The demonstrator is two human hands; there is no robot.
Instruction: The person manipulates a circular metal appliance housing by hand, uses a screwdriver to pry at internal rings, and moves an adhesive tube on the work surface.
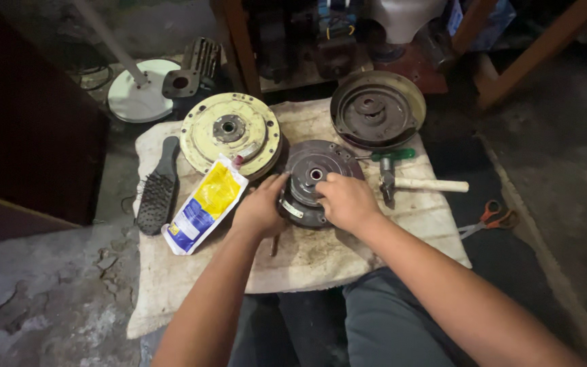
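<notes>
- While we sit over the pale cloth [321, 261] on the floor, our left hand [261, 207] cups the near-left edge of the dark round motor housing [314, 178], fingers curled against its rim.
- Our right hand [345, 199] lies on the housing's near-right face, fingers closed together and pressing down on the metal; the housing sits in the middle of the cloth, just in front of us.
- To handle this well, we judge it best to keep both palms spread on opposite sides so the housing stays flat and does not rock.
- We should keep the central bore in sight and our fingertips off it.
- The yellow-and-blue grease pouch [204, 204] lies just left of our left hand, within easy reach.
- The cream-coloured disc [231, 136] sits behind it, the hammer [416, 183] to the right, the wire brush [159, 187] at the cloth's left edge.
</notes>
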